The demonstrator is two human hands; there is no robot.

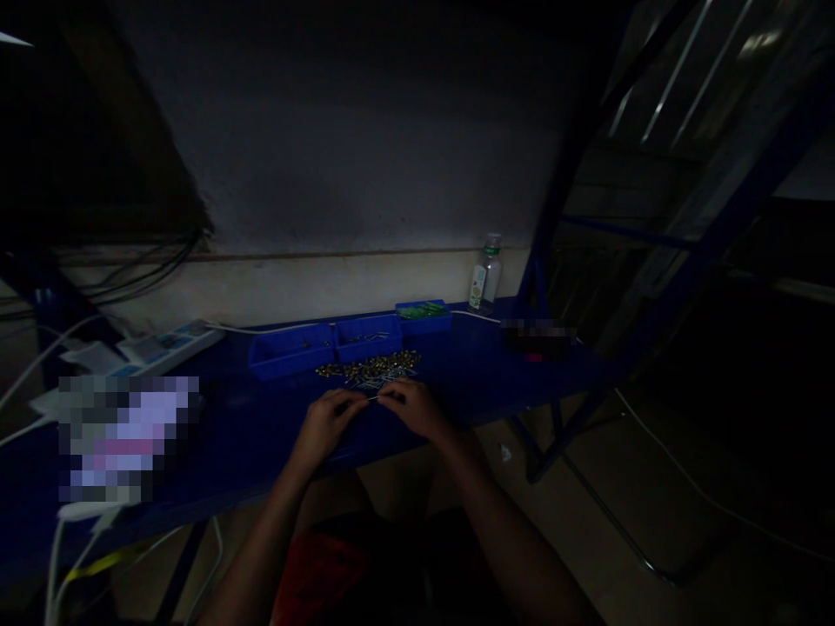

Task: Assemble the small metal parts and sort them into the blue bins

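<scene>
My left hand (330, 421) and my right hand (417, 407) meet low over the front of the blue table (241, 435). Their fingertips pinch a thin, pale metal pin (373, 398) from either end; its exact kind is too small to make out. Right beyond the fingers lies a loose heap of silver pins (373, 382). Behind and around it spreads a pile of small brass-coloured pieces (384, 361). Three blue bins stand in a row at the back: a left bin (287, 355) with a few small bits, a middle bin (352, 349) with metal pins, and a right bin (424, 325) with green pieces.
A clear plastic bottle (486, 276) stands against the wall at the back right. A dark, partly blurred object (538, 339) lies nearby. On the left are a white power strip (176, 345) with cables and a pixelated item (134, 439). Blue frame posts (538, 287) rise at the right.
</scene>
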